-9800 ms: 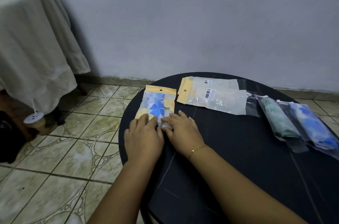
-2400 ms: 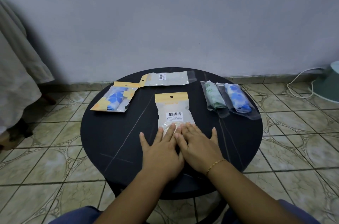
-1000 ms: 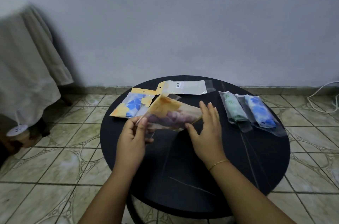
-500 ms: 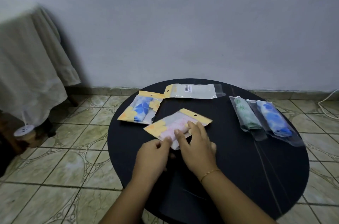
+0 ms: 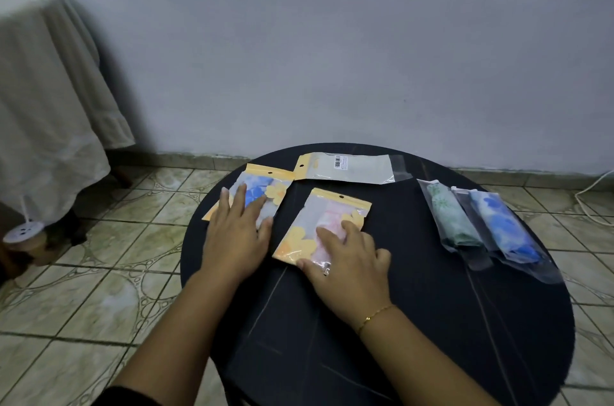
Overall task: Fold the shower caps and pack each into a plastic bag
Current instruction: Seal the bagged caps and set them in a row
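On the round black table (image 5: pixel 432 322) lie two packed bags with yellow headers. My left hand (image 5: pixel 237 232) rests flat with spread fingers on the bag with the blue cap (image 5: pixel 262 188) at the left. My right hand (image 5: pixel 345 256) presses straight fingers on the bag with the pink cap (image 5: pixel 327 216) in the middle. An empty clear bag with a barcode label (image 5: pixel 349 168) lies at the table's far edge. At the right lie a folded green cap (image 5: pixel 448 219) and a folded blue cap (image 5: pixel 501 226), each in a clear sleeve.
A pale cloth (image 5: pixel 46 113) hangs over furniture at the left, with a white disc (image 5: pixel 21 231) on a cord below it. Tiled floor (image 5: pixel 83 289) surrounds the table. A white cable (image 5: pixel 594 193) runs along the floor at the far right. The wall stands close behind.
The pink-cap bag, lifted and turned over a second ago, now lies flat in the middle. My left hand has moved from it onto the blue-cap bag; my right hand stays pressing it.
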A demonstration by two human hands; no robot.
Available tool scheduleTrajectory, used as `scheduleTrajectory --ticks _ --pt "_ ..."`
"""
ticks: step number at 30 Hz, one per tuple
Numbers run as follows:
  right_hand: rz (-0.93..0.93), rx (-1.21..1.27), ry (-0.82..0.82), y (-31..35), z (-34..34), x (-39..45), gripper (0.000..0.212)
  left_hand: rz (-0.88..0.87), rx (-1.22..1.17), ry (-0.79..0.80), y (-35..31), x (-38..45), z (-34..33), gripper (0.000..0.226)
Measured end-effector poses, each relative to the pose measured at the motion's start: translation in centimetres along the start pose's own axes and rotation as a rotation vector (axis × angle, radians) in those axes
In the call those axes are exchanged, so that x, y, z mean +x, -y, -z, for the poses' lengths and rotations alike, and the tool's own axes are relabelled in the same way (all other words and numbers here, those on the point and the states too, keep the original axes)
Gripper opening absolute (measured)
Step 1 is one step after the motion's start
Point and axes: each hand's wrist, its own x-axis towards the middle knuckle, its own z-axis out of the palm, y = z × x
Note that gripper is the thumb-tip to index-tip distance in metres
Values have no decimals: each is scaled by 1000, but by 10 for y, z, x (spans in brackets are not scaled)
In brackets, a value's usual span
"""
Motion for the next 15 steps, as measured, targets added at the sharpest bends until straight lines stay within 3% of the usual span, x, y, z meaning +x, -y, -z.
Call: scheduleTrajectory --ticks 4,9,15 --pt "21 18 -17 -3 -6 14 50 82 54 180 12 7 -7 50" --pt "64 12 -13 1 -12 27 47 181 67 143 1 -9 -5 54" --pt "116 -7 77 9 -15 40 52 171 69 118 -2 -13 -3 52"
